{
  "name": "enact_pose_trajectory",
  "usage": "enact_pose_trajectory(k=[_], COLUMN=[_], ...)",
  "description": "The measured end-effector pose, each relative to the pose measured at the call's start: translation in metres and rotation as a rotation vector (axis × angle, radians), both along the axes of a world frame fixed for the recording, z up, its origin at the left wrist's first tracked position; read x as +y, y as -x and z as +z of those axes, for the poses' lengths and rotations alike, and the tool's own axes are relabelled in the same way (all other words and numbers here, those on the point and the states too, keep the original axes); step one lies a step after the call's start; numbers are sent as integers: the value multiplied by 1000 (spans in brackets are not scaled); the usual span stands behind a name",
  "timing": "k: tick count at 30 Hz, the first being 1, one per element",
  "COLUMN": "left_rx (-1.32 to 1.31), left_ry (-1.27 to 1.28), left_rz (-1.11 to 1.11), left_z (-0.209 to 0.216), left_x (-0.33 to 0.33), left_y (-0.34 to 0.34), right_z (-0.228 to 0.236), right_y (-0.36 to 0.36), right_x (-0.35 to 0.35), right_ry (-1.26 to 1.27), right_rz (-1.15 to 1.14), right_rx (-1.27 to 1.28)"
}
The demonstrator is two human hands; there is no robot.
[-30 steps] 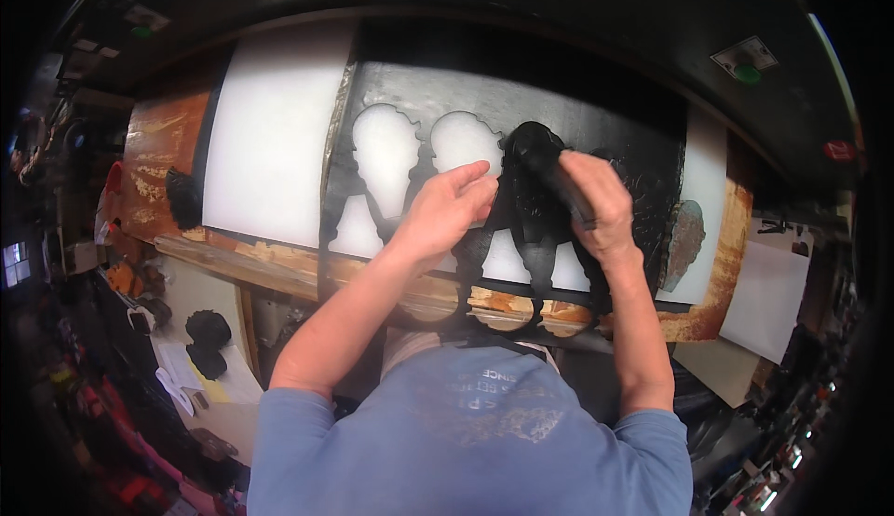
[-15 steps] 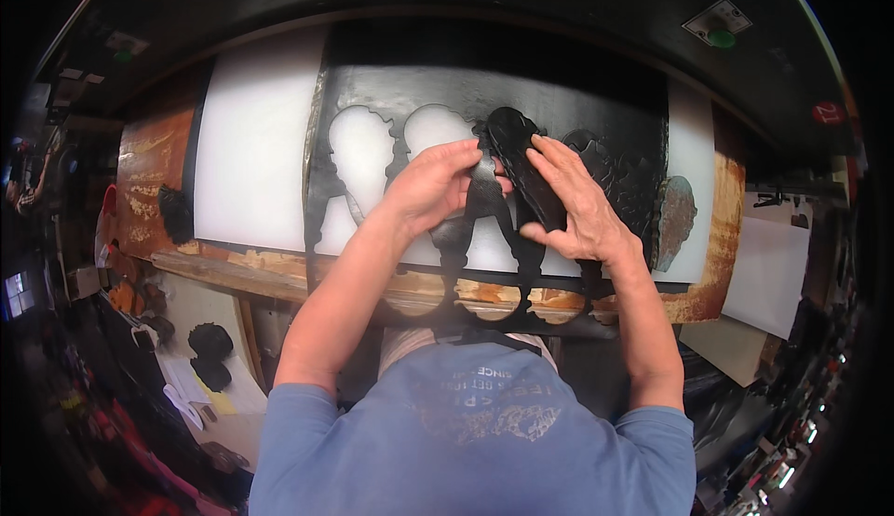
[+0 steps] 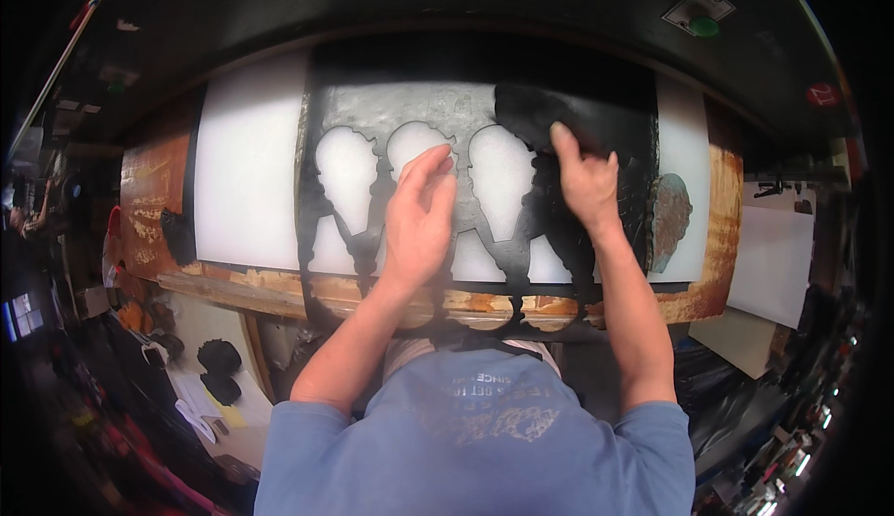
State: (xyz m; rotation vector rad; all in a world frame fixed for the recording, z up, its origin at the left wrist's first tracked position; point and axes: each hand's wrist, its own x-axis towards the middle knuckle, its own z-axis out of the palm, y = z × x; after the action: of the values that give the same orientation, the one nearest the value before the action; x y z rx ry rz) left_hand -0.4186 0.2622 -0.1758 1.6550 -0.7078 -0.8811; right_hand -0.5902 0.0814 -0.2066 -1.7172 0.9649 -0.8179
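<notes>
A dark, blurred black piece (image 3: 526, 114) hung over the far right part of the black sheet (image 3: 452, 99), my right hand (image 3: 587, 181) closed on its near side, thumb against it, fingers mostly hidden. Its long axis ran roughly along the white board's (image 3: 247, 162) near edge, one end aimed left; which end was the toe, I couldn't tell. My left hand (image 3: 424, 223), fingers nearly straight and nothing seen in it, covered part of the middle cut-out (image 3: 410, 143), likely to steady the sheet, whose strips overhung that near edge. A mottled plate (image 3: 672, 223) lay by the board's right edge.
</notes>
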Motion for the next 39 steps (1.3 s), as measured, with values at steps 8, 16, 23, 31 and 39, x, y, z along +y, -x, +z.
enact_pose_trajectory(k=[8,16,23,31,39], left_rx=[748,541,535,880,1223], left_ry=[-162,-284,-236,-156,47], left_rz=[-117,-304,-334,-208,-222], left_z=[13,14,-2,-16,-21], left_x=[-20,-53,-72,-78,-88], left_y=[23,31,31,36,48], right_z=[24,-5,-11,7,2], right_y=[49,95,104,116,112], right_x=[-28,6,2,-5,-1], right_ry=[391,722,644,507,429], right_rz=[-177,299,349,516,454], right_rx=[61,377,344,320,269])
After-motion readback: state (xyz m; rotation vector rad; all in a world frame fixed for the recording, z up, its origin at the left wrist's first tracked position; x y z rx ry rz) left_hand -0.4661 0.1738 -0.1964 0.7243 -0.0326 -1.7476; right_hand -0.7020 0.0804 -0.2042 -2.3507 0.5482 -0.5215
